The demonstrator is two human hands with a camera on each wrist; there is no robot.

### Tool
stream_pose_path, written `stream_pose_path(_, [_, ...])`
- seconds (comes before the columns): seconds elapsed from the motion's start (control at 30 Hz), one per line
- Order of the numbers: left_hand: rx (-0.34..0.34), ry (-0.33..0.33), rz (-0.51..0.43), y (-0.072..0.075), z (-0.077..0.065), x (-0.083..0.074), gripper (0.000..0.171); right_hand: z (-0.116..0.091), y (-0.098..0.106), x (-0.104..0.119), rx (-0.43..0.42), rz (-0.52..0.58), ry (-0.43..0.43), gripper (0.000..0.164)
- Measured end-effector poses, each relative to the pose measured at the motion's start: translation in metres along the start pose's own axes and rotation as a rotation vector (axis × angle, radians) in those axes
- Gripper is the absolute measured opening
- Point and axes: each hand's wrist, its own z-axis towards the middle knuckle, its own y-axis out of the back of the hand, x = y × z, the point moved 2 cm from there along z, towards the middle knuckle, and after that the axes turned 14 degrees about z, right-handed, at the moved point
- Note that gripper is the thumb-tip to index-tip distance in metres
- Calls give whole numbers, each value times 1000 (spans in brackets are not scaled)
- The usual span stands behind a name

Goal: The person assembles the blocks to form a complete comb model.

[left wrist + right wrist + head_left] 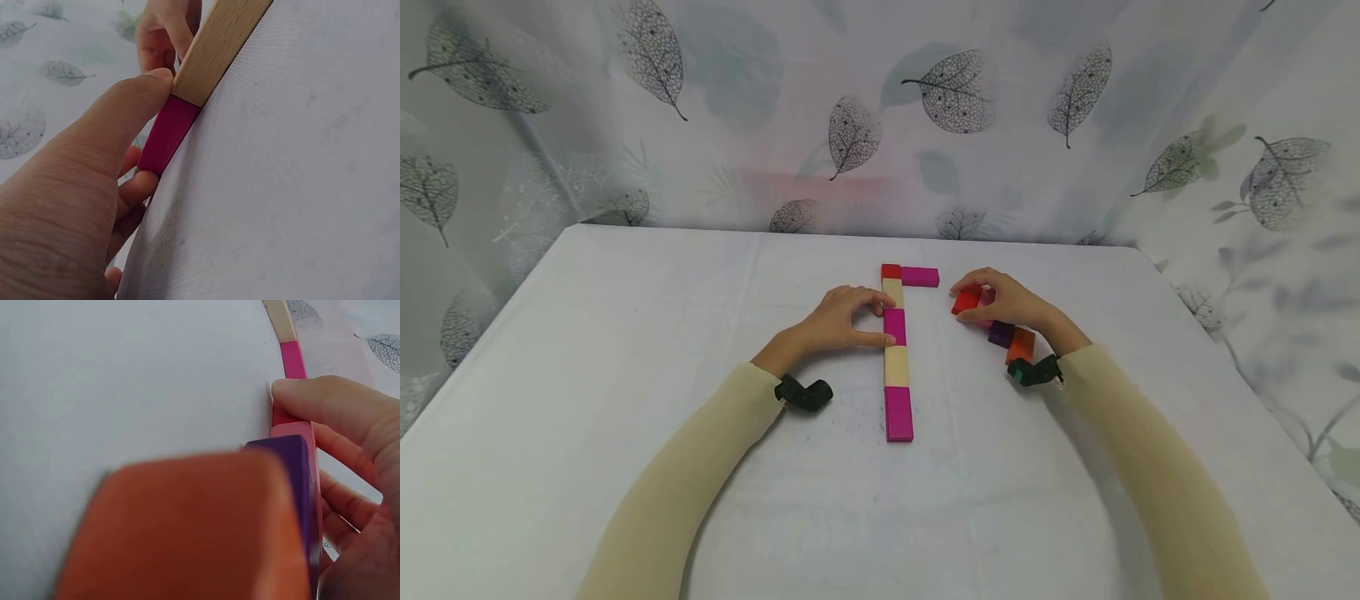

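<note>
A straight row of flat blocks runs away from me on the white table. In it lie a magenta block (898, 414), a beige block (897, 367), another magenta block (895, 327), a second beige block and a small red one at the far end. My left hand (838, 321) holds the middle magenta block, thumb at its near end and fingertips at its far end. My right hand (1011, 300) pinches a red block (967, 299) between thumb and fingers. Behind that block come a pink block (292, 429), a purple block (1001, 333) and an orange block (1021, 345).
At the row's far end a magenta block (920, 277) lies crosswise, pointing right. The white table (625, 333) ends at a back edge before a leaf-patterned curtain (745, 100). A dark wrist device (805, 393) sits at the left sleeve's cuff, another at the right.
</note>
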Motion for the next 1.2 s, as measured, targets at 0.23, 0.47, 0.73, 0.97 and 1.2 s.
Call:
stream_pose_path(0.23, [6,12,-7,0,-1,0,53,1,0,-2,-9,1,12,44])
stream_pose_path(0.47, [2,12,-8,1,-2,0,53,2,-3,2,-17,-26,86,42])
stream_pose_path(0.73, [10,14,-8,1,-1,0,53,3,-4,3,-27,-16,107,42])
stream_pose_path(0.97, [11,11,-7,0,-1,0,53,3,-7,4,-36,-7,108,42])
stream_pose_path(1.2, [8,11,-4,0,-1,1,53,6,-9,6,-31,-17,173,40])
